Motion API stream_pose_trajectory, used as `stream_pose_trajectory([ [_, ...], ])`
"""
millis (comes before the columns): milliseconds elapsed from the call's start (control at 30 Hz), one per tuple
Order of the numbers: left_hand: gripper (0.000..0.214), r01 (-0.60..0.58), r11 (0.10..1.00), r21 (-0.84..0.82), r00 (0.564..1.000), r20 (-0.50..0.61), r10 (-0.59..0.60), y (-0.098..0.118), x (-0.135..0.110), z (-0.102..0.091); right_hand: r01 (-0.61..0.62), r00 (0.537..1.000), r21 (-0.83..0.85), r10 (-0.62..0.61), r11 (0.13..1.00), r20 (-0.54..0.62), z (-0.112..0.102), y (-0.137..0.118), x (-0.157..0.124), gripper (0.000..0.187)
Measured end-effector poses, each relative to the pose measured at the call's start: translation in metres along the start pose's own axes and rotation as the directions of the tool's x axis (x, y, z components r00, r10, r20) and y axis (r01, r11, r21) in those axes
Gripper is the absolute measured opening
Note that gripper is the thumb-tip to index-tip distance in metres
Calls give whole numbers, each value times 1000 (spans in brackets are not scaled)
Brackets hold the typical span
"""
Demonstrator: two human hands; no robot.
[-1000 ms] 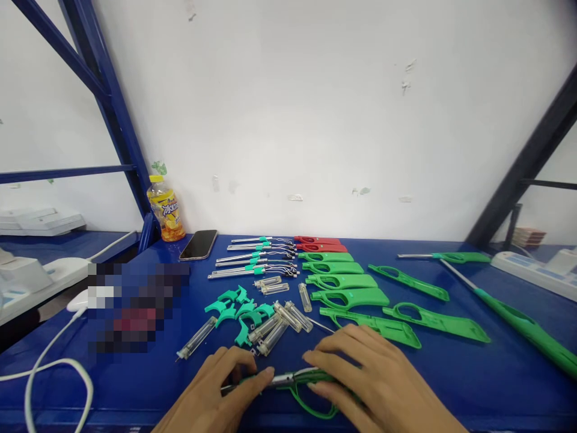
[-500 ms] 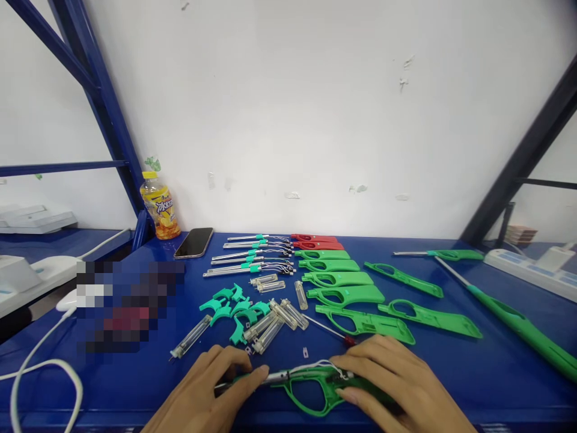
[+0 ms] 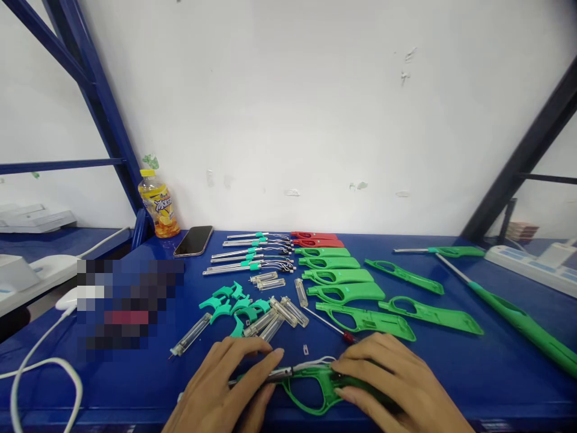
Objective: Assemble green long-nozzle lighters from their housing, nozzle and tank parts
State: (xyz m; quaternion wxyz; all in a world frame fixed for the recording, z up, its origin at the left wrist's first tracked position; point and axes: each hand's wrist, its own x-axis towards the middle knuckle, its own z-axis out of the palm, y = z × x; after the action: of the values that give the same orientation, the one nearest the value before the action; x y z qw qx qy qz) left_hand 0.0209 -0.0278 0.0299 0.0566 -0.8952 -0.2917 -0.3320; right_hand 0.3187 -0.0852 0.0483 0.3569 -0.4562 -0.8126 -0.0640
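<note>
The left hand point(image 3: 225, 388) closes thumb and forefinger on a metal tube point(image 3: 280, 375). The right hand point(image 3: 396, 385) lies curled over the rear of a green shell point(image 3: 311, 388), pressing it onto the table point(image 3: 451, 373) at the near edge. I judge it is held flat like this so the open half faces up and cannot slide. The shell serves as a tray of sorts: the tube's end and a white wire point(image 3: 315, 362) sit in its hollow.

At twelve o'clock lie a screwdriver point(image 3: 333, 329) and clear tanks point(image 3: 279, 316). Teal triggers point(image 3: 228, 300) are heaped at eleven. Beyond them empty shells point(image 3: 342, 279) are lined up side by side, easy to pick off one by one. At two o'clock lies a lighter point(image 3: 518, 322). Far off at ten stands a capped bottle point(image 3: 157, 204) of orange drink, with a phone point(image 3: 193, 240) beside it.
</note>
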Motion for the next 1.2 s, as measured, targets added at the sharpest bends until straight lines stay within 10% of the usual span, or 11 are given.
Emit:
stream_pose_trajectory([
  [1200, 18, 161, 976, -145, 985, -40, -168, 28, 17, 17, 147, 989, 62, -145, 987, -38, -1, -2, 4, 24],
])
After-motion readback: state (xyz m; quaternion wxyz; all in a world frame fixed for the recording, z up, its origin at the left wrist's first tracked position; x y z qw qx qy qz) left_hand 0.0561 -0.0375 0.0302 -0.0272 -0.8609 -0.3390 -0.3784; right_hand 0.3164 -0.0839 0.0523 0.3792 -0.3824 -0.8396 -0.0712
